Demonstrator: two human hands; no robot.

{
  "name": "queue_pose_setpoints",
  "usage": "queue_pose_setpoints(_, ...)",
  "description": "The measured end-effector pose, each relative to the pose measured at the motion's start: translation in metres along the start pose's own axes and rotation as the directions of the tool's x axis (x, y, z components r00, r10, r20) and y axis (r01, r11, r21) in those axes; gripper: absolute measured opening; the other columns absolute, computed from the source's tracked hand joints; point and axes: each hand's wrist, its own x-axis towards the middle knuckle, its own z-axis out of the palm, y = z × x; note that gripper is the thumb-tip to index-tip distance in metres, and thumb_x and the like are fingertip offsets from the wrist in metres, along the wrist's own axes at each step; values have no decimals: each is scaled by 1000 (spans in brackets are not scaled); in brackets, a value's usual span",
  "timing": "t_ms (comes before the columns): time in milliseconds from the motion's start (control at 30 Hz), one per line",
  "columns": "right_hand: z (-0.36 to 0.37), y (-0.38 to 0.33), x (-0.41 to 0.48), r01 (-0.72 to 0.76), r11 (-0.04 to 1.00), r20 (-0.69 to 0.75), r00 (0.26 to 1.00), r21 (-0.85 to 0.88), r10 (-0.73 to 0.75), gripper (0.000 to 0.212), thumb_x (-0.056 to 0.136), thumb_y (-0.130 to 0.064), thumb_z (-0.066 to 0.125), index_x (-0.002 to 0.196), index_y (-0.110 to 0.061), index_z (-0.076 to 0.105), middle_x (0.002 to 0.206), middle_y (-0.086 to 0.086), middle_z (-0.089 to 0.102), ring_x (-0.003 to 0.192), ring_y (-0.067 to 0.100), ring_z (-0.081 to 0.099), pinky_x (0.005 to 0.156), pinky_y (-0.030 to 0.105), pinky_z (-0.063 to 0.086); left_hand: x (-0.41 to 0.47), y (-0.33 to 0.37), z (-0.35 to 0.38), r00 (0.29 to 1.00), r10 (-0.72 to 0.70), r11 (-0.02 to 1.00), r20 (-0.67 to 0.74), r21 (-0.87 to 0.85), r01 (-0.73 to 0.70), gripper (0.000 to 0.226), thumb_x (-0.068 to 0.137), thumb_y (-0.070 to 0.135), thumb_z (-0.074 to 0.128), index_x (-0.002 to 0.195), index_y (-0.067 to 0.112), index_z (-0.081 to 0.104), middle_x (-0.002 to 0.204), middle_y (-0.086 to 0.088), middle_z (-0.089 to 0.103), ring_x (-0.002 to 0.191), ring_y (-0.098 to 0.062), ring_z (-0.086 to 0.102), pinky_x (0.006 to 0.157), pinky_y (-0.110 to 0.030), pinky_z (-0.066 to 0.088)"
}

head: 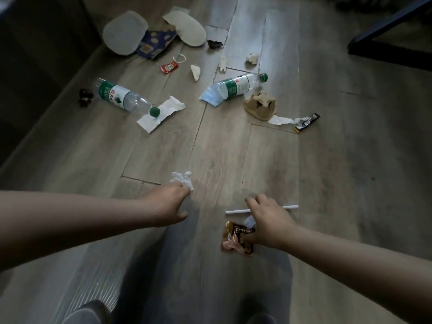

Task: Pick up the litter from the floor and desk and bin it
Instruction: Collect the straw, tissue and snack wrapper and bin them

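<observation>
My left hand point(169, 203) grips a crumpled white tissue point(182, 180) just above the wooden floor. My right hand point(266, 222) pinches a brown snack wrapper point(236, 238) between thumb and fingers, and a white straw point(237, 211) lies on the floor under that hand. Farther ahead lie two clear plastic bottles with green labels, one point(119, 97) at the left on a flat white napkin point(161, 113), the other point(236, 86) at the middle on a blue face mask point(211, 95).
More litter ahead: crushed brown paper cup point(260, 106), black sachet point(307, 122), twisted tissue point(284, 120), red ketchup packet point(168, 66), two pale lids point(125, 31) point(188, 26), a blue patterned box point(155, 42). Dark furniture point(35, 54) stands left, a dark table leg point(383, 33) upper right.
</observation>
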Motion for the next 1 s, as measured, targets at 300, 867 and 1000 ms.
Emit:
queue_pose_setpoints(300, 47, 14, 13, -111, 991, -9, 994, 76, 112, 131, 53, -73, 75, 151, -19, 8, 145, 10, 21, 121, 32, 44, 97, 37, 45, 25, -17, 7, 988, -129, 991, -88, -47, 125, 67, 83, 42, 67, 136, 15, 37, 130, -8, 39, 115, -25, 46, 93, -34, 42)
queue_pose_setpoints(867, 58, 33, 43, 28, 973, -196, 981, 231, 18, 65, 62, -46, 83, 112, -26, 47, 107, -8, 37, 95, 10, 41, 77, 23, 37, 65, -32, 7, 985, -159, 987, -72, -29, 158, 52, 84, 38, 67, 129, 22, 48, 128, -9, 42, 115, -28, 43, 92, -34, 42)
queue_pose_setpoints(1000, 50, 34, 50, 13, 976, -211, 977, 218, 34, 56, 62, -42, 83, 103, -26, 48, 98, -11, 40, 87, 10, 46, 69, 25, 36, 72, -36, 4, 978, -185, 982, -100, -47, 181, 34, 85, 33, 67, 110, 13, 55, 118, -11, 46, 107, -29, 47, 84, -33, 41)
